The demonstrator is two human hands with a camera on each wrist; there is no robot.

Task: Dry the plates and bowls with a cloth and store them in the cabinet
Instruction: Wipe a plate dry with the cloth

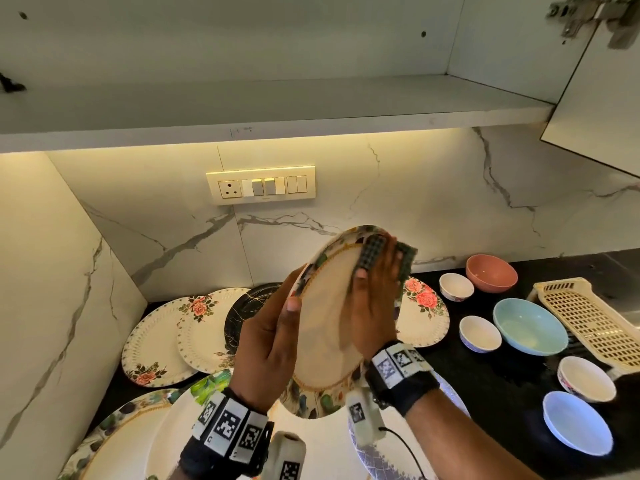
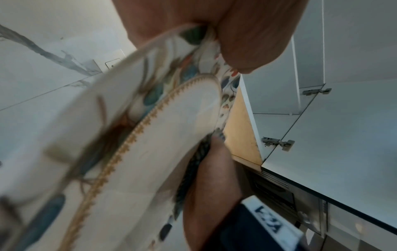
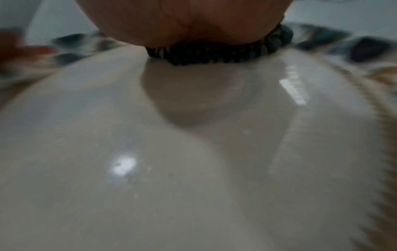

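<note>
A cream plate (image 1: 322, 323) with a leaf-and-fruit border and a gold ring is held tilted on edge above the counter. My left hand (image 1: 270, 337) grips its left rim, thumb on the face. My right hand (image 1: 375, 299) lies flat on the plate's face and presses a dark checked cloth (image 1: 374, 251) against the upper part. In the left wrist view the plate (image 2: 163, 135) fills the middle, with the thumb (image 2: 247, 37) on its rim. The right wrist view shows the glossy plate (image 3: 193, 152) and the cloth (image 3: 219, 54) under my palm. The open cabinet shelf (image 1: 277, 105) hangs overhead.
Several plates (image 1: 156, 337) lie on the black counter at left and below my hands. A rose-pattern plate (image 1: 426, 313), a pink bowl (image 1: 491, 271), a blue bowl (image 1: 530, 327) and several small white bowls (image 1: 479, 332) stand to the right. A cream plastic basket (image 1: 588, 320) and the open cabinet door (image 1: 602, 98) are at far right.
</note>
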